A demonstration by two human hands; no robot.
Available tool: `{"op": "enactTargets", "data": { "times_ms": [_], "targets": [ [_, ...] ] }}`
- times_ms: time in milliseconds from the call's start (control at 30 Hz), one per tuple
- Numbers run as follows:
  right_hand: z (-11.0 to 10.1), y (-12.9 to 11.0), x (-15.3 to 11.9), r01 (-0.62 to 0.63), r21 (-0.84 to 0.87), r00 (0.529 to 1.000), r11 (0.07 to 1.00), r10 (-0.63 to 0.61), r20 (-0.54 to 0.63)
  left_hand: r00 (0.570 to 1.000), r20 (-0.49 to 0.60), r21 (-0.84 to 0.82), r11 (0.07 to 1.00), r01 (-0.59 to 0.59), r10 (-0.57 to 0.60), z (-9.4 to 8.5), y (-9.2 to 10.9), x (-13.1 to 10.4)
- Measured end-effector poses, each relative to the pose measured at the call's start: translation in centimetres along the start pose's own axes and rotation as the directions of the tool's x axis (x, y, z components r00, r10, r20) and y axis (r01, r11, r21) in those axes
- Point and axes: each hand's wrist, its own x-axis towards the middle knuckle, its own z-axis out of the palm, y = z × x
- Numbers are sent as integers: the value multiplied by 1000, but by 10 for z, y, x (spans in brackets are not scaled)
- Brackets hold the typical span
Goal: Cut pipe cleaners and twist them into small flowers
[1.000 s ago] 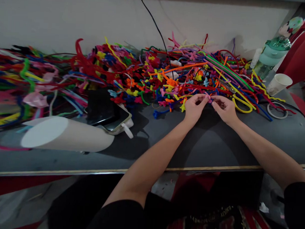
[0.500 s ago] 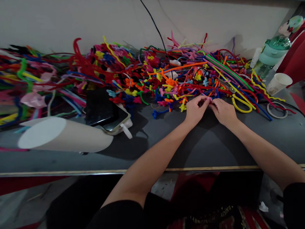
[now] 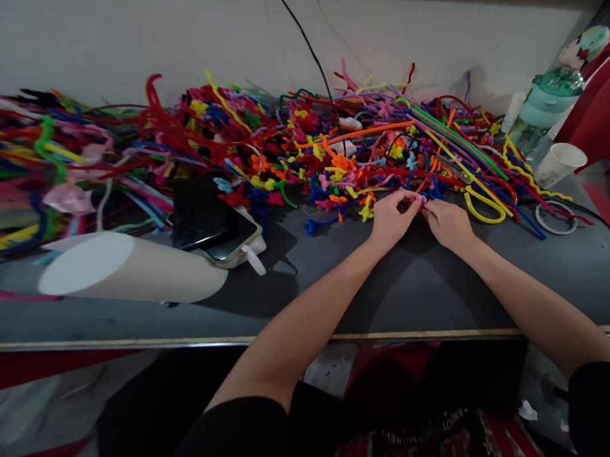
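My left hand (image 3: 391,218) and my right hand (image 3: 449,224) meet fingertip to fingertip above the dark tabletop, at the front of the heap. Between them they pinch a small pink pipe cleaner (image 3: 420,199), most of which my fingers hide. Both hands are closed, with thumbs pressed to forefingers. Left of my left hand lies a yellow pipe cleaner flower (image 3: 367,209). Yellow-handled scissors (image 3: 486,212) rest just beyond my right hand, partly under loose stems.
Multicoloured pipe cleaners and small twisted flowers (image 3: 260,163) are heaped along the wall. A phone (image 3: 239,238) and a pale cylinder (image 3: 178,274) occupy the left side. A paper cup (image 3: 560,165), a green bottle (image 3: 547,107) and a pale ring (image 3: 556,218) are at the right.
My fingers have shifted very slightly around the pink pipe cleaner. The whole view has moved a little; nothing else visibly differs.
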Motion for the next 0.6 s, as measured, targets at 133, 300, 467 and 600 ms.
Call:
{"op": "enactTargets", "data": {
  "times_ms": [133, 300, 467, 600],
  "targets": [
    [2, 2, 0, 12, 23, 1000, 1000, -12, -12, 1000, 9, 15, 1000, -2, 2, 0, -2, 0],
    [3, 3, 0, 24, 54, 1000, 998, -24, -13, 1000, 17, 20, 1000, 0, 0, -1, -1, 0],
    [5, 3, -1, -2, 63, 998, 998, 5, -55, 1000, 16, -15, 1000, 4, -4, -1, -1, 1],
    [7, 6, 1, -21, 250, 983, 968, 66, -172, 996, 14, -182, 979, 90, -89, 1, -8, 4]
  ]
}}
